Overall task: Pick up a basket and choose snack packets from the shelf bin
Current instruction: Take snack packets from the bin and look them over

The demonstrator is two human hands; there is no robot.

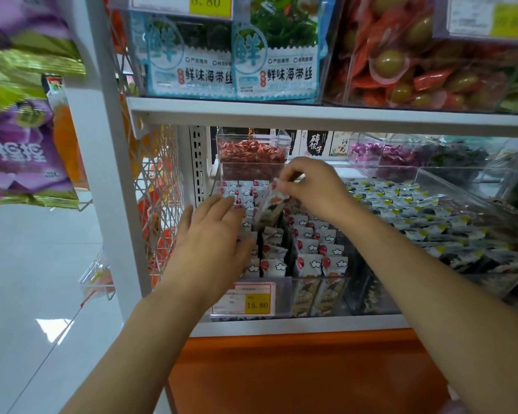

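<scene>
Hands are both inside the clear shelf bin [281, 297] on the lower shelf. The right hand [311, 186] pinches one snack packet [269, 209] by its top edge between thumb and fingertips, so the packet hangs tilted above the rows of white packets [314, 249] standing upright in the bin. The left hand [213, 237] is relaxed, with straight fingers spread over the left-hand rows; it grasps nothing, and whether it presses on them or only hovers cannot be told.

Judging from this, the choosing step is in hand: one packet is lifted clear of its row but not yet stowed. The next move calls for carrying it out over the bin's front wall without dragging its neighbours, and for somewhere to put it. No basket is in view, so whether one has been picked up cannot be told.

The lifted packet's print is blurred, and the left hand covers the rows beneath it. The price tag [242, 300] on the bin's front shows 15.80, but its smaller print is unreadable. To the right, the yellow-marked packets [407, 210] are cut off at the frame edge.
</scene>
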